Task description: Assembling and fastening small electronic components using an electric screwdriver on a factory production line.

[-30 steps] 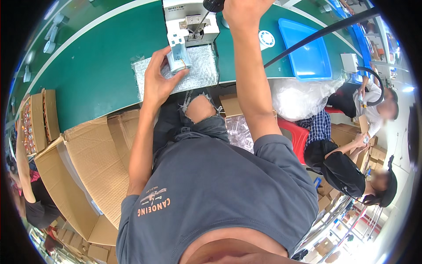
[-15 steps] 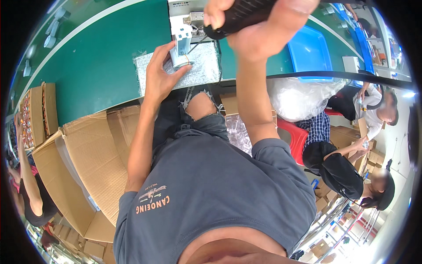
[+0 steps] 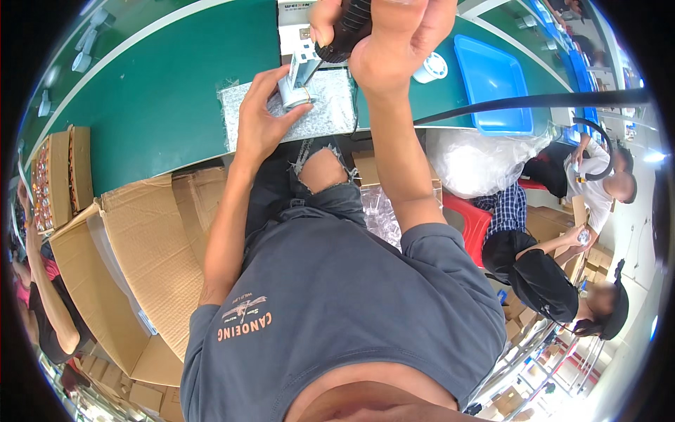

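My left hand [image 3: 263, 118] is closed around the base of a white plastic housing [image 3: 291, 93], which stands on a silvery mat [image 3: 330, 105] near the front edge of the table. Above and to the right, my right hand [image 3: 395, 49] grips a black power screwdriver [image 3: 350, 29], tilted down to the left. Its thin metal shaft [image 3: 314, 74] reaches into the open side of the housing; the very tip is hidden there. A thin orange wire shows at the housing's round base.
Right of my right hand lie a white round part [image 3: 432, 67] and a blue tray [image 3: 496, 84]. A black cable [image 3: 520, 103] crosses the right side. A grey device [image 3: 290, 32] stands behind the housing. An open cardboard box [image 3: 140, 246] is at my left; co-workers sit at right.
My right hand and the screwdriver have shifted left, bringing the shaft deeper into the housing. The white round part has come into view, and the black cable has swung. My left hand keeps its hold.
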Motion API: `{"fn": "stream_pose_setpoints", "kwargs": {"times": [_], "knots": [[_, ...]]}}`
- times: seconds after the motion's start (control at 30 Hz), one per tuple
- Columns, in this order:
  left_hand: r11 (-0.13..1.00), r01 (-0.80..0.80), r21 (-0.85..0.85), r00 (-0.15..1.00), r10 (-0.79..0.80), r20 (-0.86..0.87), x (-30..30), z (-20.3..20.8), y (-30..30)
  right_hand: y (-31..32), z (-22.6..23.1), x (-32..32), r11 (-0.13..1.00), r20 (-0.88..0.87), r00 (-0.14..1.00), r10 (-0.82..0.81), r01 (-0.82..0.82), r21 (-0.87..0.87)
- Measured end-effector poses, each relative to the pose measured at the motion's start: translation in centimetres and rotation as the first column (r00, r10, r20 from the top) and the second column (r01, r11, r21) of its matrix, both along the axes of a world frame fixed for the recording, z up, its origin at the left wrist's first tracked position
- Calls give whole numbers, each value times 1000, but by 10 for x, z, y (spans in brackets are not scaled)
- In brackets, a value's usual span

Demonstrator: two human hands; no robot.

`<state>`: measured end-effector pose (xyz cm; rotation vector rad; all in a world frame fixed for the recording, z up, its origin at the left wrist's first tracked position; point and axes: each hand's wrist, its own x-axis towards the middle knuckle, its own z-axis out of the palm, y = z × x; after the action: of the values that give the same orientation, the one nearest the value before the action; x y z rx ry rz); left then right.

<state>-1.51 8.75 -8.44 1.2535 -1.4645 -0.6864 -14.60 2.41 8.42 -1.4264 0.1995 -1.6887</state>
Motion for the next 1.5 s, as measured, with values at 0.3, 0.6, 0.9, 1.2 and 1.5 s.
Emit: {"fn": "stream_pose_setpoints", "kwargs": {"times": [0.3, 0.6, 0.9, 1.2, 1.5], "knots": [[999, -35, -16, 999, 35, 5, 2, 1, -1, -2, -8, 4, 987, -11, 995, -101, 99, -124], [987, 122, 107, 957, -89, -277, 5, 1, 0, -3, -4, -78, 991, 92, 988, 120, -114, -66], [995, 7, 99, 966, 19, -259, 64, 29, -1, 0, -34, -103, 984, -284, 944, -165, 177, 18], [990, -98, 106, 985, 111, -134, 79, -1, 2, 13, -58, -73, 949, 71, 975, 212, -223, 222], [988, -118, 97, 985, 129, -116, 72, -5, -2, 3, -79, -66, 956, 1, 991, 131, -127, 265]]}}
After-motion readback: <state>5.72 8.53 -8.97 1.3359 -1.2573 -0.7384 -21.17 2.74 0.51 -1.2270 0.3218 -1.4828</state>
